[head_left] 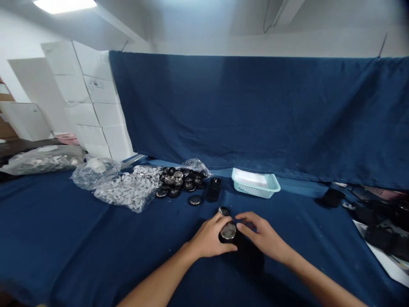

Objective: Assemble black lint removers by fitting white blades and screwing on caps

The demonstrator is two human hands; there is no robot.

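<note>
Navy cloth (281, 217) lets a hand pass forward from the right hand (263, 236) to the teal plastic basket (255, 184); a heap of black metal discs (179, 183) obstructs further left.

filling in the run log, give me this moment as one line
left hand: on silver-faced black disc | right hand: fingertips beside it | nearby: black disc pile, clear bag of silver pieces, pale blue basket

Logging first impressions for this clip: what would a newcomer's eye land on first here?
The two bare hands in the foreground catch the eye first: the left hand rests on a round silver-topped black disc, and the right hand is close beside it. Behind them lies a heap of similar discs next to a clear plastic bag of silver pieces, and a large dark blue cloth hangs along the back.
</note>
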